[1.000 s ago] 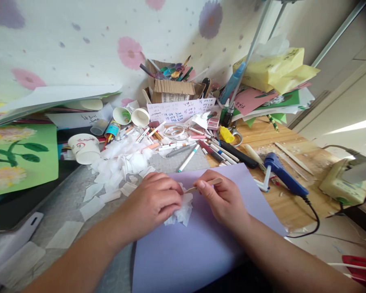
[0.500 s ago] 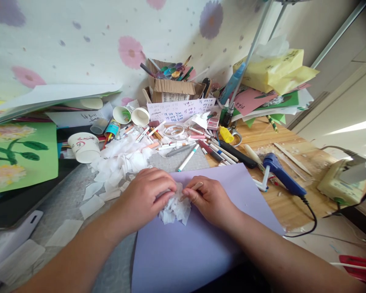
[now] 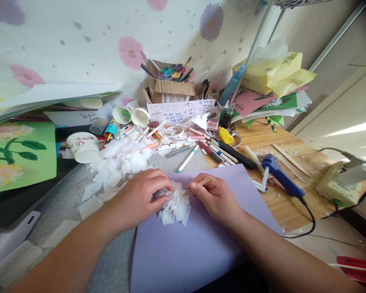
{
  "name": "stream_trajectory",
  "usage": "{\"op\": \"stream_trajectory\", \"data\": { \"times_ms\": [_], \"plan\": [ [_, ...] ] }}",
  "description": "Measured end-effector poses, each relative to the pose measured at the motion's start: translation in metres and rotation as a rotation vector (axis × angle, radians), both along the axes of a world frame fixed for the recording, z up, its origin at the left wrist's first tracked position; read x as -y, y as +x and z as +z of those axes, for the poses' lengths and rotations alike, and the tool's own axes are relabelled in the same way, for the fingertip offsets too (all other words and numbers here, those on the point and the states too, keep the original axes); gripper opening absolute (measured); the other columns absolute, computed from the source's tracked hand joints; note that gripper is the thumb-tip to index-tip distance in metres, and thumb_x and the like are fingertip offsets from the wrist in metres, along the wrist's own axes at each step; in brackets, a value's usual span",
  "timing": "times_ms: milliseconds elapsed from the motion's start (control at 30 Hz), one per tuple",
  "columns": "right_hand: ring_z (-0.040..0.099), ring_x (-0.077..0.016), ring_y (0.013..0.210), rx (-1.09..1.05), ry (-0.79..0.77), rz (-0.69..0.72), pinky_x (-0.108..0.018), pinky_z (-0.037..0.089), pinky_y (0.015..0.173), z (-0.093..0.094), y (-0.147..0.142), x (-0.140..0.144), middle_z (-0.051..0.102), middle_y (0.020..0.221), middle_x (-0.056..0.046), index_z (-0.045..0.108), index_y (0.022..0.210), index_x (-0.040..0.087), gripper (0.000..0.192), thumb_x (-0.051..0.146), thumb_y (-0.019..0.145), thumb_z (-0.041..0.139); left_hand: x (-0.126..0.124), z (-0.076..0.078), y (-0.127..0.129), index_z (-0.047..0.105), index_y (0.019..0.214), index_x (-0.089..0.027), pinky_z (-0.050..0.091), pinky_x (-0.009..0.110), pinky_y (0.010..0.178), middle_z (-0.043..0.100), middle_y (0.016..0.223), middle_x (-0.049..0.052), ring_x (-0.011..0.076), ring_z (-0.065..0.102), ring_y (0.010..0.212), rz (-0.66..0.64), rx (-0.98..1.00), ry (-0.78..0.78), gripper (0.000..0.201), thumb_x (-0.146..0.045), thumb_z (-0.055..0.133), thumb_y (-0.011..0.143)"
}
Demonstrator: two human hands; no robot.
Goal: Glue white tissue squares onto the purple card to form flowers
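Two hands are used on the purple paper [image 3: 201, 244]: the white tissue puff [image 3: 175, 207] is pinched shut by the left hand [image 3: 138, 199] so it stays bunched, while a thin wooden stick [image 3: 198, 185], squeezed in the right hand [image 3: 215, 197], is poked in from 2 o'clock.

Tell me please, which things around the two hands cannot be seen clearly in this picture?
Head view only:
- Tip of the wooden stick: buried in the white tissue clump.
- Left hand fingertips: curled behind the tissue, grip unclear.
- Purple paper sheet: near edge cut off by the frame bottom, sides covered by both forearms.
- Right hand: palm side hidden.
- Handwritten numbers on the white card: too small to read.
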State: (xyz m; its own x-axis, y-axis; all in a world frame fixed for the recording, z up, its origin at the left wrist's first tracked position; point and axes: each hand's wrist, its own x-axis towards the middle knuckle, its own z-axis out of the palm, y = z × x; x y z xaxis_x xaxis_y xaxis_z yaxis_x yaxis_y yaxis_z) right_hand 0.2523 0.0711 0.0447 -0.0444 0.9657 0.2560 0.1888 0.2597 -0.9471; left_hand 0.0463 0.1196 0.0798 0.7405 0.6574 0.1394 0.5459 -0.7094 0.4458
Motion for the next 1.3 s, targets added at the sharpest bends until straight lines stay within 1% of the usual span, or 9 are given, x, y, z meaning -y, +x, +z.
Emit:
{"op": "stream_trajectory", "data": {
  "times_ms": [67,267,433,633,800,900,1000,1100,1300],
  "plan": [
    [0.054,-0.0128,0.059,-0.026,-0.006,-0.020,-0.025,0.043,0.057,0.000,0.000,0.000,0.060,0.065,-0.001,0.057,0.063,0.019,0.029,0.038,0.084,0.057,0.000,-0.001,0.000,0.064,0.089,-0.021,0.042,0.032,0.078,0.062,0.092,0.003,0.0186,0.056,0.087,0.004,-0.002,-0.001,0.011,-0.020,0.056,0.082],
    [0.051,-0.0119,0.056,-0.232,-0.046,-0.194,-0.024,0.042,0.054,0.001,0.003,-0.003,0.058,0.064,0.000,0.057,0.061,0.019,0.031,0.043,0.081,0.062,0.004,-0.001,0.003,0.065,0.086,-0.021,0.042,0.030,0.079,0.061,0.092,0.003,0.0179,0.055,0.088,-0.018,0.040,0.000,0.011,-0.018,0.056,0.082],
    [0.049,-0.0110,0.056,-0.296,-0.052,-0.222,-0.024,0.040,0.053,0.001,0.003,-0.005,0.057,0.065,0.000,0.057,0.061,0.018,0.031,0.042,0.081,0.063,0.010,0.003,0.007,0.068,0.095,-0.026,0.040,0.031,0.079,0.059,0.096,0.002,0.0191,0.053,0.090,-0.079,-0.031,0.010,0.016,-0.022,0.062,0.080],
    [0.051,-0.0121,0.056,-0.215,-0.048,-0.196,-0.024,0.042,0.054,0.003,0.002,-0.003,0.057,0.062,0.000,0.057,0.061,0.019,0.032,0.045,0.080,0.062,0.011,0.009,0.008,0.068,0.079,-0.025,0.037,0.029,0.076,0.059,0.084,0.000,0.0164,0.052,0.082,-0.183,-0.067,-0.012,0.009,-0.018,0.061,0.081],
    [0.053,-0.0117,0.058,-0.183,0.000,-0.092,-0.024,0.044,0.056,0.001,0.000,-0.002,0.058,0.063,0.000,0.056,0.062,0.019,0.030,0.040,0.083,0.060,0.013,0.010,0.007,0.067,0.076,-0.022,0.037,0.028,0.074,0.059,0.080,0.000,0.0160,0.052,0.081,-0.201,-0.097,-0.028,0.010,-0.017,0.060,0.081],
    [0.054,-0.0118,0.059,-0.142,0.028,-0.057,-0.024,0.045,0.056,0.001,-0.002,-0.001,0.059,0.064,0.000,0.056,0.063,0.019,0.029,0.039,0.085,0.058,0.013,0.010,0.007,0.067,0.076,-0.022,0.038,0.029,0.072,0.059,0.076,0.000,0.0156,0.052,0.077,-0.209,-0.111,-0.027,0.013,-0.017,0.057,0.082],
    [0.055,-0.0124,0.058,-0.020,0.055,-0.030,-0.024,0.045,0.055,0.003,-0.004,0.000,0.061,0.064,-0.001,0.059,0.064,0.019,0.029,0.039,0.086,0.056,0.014,0.008,0.005,0.068,0.077,-0.022,0.039,0.028,0.070,0.060,0.074,0.000,0.0153,0.052,0.075,-0.205,-0.107,-0.024,0.016,-0.016,0.054,0.082],
    [0.057,-0.0126,0.059,0.115,0.100,-0.009,-0.024,0.045,0.056,0.005,-0.005,0.001,0.063,0.066,-0.003,0.060,0.064,0.019,0.028,0.033,0.087,0.054,0.014,0.006,0.004,0.068,0.079,-0.022,0.039,0.028,0.069,0.061,0.076,0.000,0.0151,0.054,0.075,-0.201,-0.103,-0.040,0.019,-0.012,0.051,0.082],
    [0.058,-0.0133,0.061,0.245,0.169,0.003,-0.025,0.045,0.059,0.002,-0.007,0.000,0.065,0.068,-0.003,0.056,0.063,0.020,0.026,0.024,0.088,0.053,0.012,0.004,0.003,0.067,0.077,-0.022,0.039,0.026,0.069,0.063,0.073,-0.001,0.0141,0.055,0.074,-0.202,-0.058,-0.063,0.019,-0.010,0.053,0.080]
  ]
}}
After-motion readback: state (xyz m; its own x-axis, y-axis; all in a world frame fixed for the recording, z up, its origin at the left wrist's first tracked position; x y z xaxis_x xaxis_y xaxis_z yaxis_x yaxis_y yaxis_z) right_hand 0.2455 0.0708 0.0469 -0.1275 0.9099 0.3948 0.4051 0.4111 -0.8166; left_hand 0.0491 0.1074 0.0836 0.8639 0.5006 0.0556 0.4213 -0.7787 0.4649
